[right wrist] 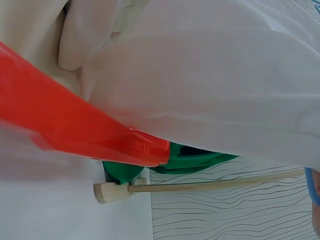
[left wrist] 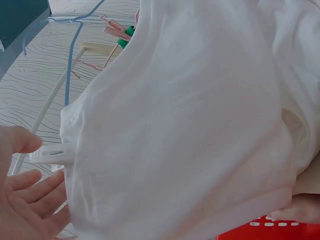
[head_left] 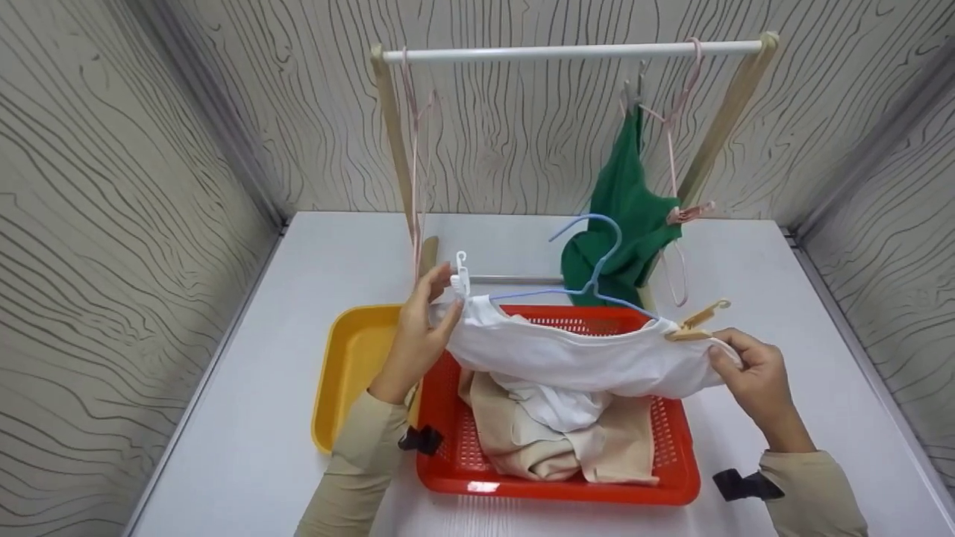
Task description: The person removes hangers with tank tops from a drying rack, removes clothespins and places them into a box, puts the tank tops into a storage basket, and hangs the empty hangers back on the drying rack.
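Observation:
A white garment [head_left: 567,358], seemingly a shirt, hangs on a blue hanger [head_left: 597,276] above the red basket. A white clothespin [head_left: 461,280] sits on its left shoulder and a yellow clothespin [head_left: 690,328] on its right. At the white clothespin is my left hand [head_left: 425,328]; in the left wrist view its fingers [left wrist: 42,192] are spread and relaxed beside the clip [left wrist: 52,154]. My right hand [head_left: 757,373] pinches the garment's right edge between thumb and fingers. Cloth covers much of both wrist views.
Beige and white clothes [head_left: 552,440] lie in the red basket [head_left: 559,492], with a yellow tray [head_left: 328,395] at its left. Behind stands a rack with a white rail [head_left: 574,52], carrying pink hangers [head_left: 414,149] and a green garment [head_left: 627,201] with a pink clothespin [head_left: 690,212].

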Action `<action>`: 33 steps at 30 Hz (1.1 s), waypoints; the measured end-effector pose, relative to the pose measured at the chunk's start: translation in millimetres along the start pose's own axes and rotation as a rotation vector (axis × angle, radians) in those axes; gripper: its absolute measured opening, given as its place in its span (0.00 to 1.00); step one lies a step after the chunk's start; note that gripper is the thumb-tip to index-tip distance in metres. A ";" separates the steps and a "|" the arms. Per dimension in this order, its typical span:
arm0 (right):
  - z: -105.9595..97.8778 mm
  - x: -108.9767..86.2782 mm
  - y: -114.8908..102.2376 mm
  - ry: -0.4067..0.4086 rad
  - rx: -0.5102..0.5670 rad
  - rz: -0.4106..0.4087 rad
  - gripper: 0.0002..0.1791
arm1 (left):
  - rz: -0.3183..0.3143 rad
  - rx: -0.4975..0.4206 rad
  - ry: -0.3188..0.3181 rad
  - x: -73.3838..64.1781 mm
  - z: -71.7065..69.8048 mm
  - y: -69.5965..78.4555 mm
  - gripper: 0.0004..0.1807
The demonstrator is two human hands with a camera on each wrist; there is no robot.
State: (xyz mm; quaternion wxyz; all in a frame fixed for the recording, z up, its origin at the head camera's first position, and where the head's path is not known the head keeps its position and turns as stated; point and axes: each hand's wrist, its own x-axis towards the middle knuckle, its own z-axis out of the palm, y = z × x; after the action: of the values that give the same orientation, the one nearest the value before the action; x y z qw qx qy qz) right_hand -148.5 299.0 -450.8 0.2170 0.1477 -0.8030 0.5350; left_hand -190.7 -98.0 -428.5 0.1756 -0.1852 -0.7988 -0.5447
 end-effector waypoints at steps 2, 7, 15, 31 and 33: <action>0.9 0.4 -0.6 -0.005 -0.003 -0.001 0.15 | -0.028 -0.007 -0.007 0.4 -0.5 0.0 0.28; 1.8 -0.4 -1.3 -0.017 -0.012 -0.001 0.13 | -0.086 -0.023 -0.020 2.0 -0.6 0.1 0.29; 1.0 -1.6 1.3 -0.021 0.024 -0.023 0.19 | -0.057 -0.087 0.016 2.7 -2.1 1.4 0.29; -0.1 -3.0 6.0 -0.065 0.231 -0.073 0.20 | 0.011 -0.162 0.021 -0.2 -4.2 -0.7 0.26; -0.1 -2.9 6.6 -0.068 0.274 -0.073 0.21 | 0.009 -0.173 0.022 -0.3 -3.7 -0.5 0.25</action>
State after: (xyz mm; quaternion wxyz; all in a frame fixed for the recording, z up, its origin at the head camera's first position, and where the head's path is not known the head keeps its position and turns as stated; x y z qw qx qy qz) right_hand -149.1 301.6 -457.5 0.1867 0.2234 -0.7235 0.6259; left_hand -190.5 -101.7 -427.8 0.1703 -0.1974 -0.7459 -0.6129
